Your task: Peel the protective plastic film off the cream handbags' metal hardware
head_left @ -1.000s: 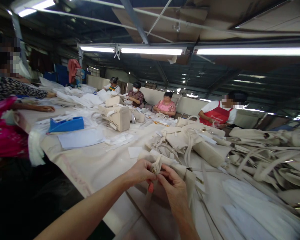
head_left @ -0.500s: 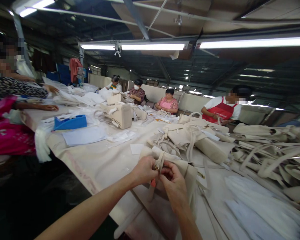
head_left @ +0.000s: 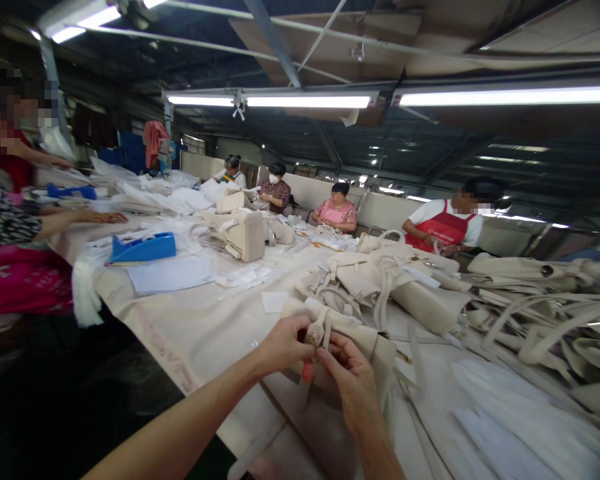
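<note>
A cream handbag lies at the table's near edge under both my hands. On its front is a strap with a round gold-toned buckle. My left hand pinches the strap at the buckle's left side. From the right, my right hand has thumb and fingers closed on the strap, its tips close to the left thumb. A small red-orange tag hangs just below the fingertips. My fingers partly hide the strap end.
A blue tape dispenser and white paper sheets lie on the table's left. More cream bags are heaped ahead and to the right, with clear plastic bags nearer. Several co-workers sit around the table; one co-worker's hand rests at the left.
My fingertips have drawn closer together below the buckle, which has turned to face me more. At the left, a co-worker's arm has shifted and another person has come into view behind.
</note>
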Demonstrator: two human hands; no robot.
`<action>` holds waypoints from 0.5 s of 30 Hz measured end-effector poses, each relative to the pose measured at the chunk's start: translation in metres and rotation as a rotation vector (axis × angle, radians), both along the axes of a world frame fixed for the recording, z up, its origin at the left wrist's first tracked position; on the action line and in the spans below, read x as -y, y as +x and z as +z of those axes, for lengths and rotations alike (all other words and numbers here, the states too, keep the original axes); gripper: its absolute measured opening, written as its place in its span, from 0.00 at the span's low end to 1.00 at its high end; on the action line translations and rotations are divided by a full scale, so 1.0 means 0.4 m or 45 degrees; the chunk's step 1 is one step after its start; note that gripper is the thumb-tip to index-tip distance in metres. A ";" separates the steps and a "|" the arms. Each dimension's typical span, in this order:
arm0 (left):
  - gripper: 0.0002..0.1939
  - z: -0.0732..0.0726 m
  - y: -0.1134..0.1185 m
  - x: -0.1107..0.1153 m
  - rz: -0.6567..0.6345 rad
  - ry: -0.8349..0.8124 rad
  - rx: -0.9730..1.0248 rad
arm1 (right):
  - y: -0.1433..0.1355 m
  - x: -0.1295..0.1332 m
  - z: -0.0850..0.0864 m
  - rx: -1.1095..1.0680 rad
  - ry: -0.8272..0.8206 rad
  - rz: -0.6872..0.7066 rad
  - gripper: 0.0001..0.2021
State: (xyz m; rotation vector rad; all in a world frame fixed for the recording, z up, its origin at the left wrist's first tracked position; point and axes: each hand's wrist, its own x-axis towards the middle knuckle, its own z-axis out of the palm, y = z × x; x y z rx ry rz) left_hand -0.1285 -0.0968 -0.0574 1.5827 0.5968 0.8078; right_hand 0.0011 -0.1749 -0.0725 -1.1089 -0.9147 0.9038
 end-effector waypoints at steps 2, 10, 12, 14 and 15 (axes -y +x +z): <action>0.08 0.007 -0.011 0.000 -0.031 -0.132 0.071 | 0.000 -0.003 -0.008 -0.038 0.001 -0.035 0.21; 0.07 -0.004 -0.007 0.007 0.095 -0.232 0.009 | -0.015 -0.004 -0.015 -0.168 -0.013 -0.017 0.21; 0.06 -0.022 0.008 0.007 0.148 -0.174 0.061 | -0.017 -0.002 -0.018 -0.216 -0.012 -0.032 0.20; 0.05 -0.039 0.020 0.008 0.224 -0.084 0.102 | -0.017 0.000 -0.021 -0.256 -0.011 -0.047 0.19; 0.05 -0.045 0.025 0.008 0.267 -0.039 0.109 | -0.017 0.001 -0.022 -0.266 -0.014 -0.060 0.19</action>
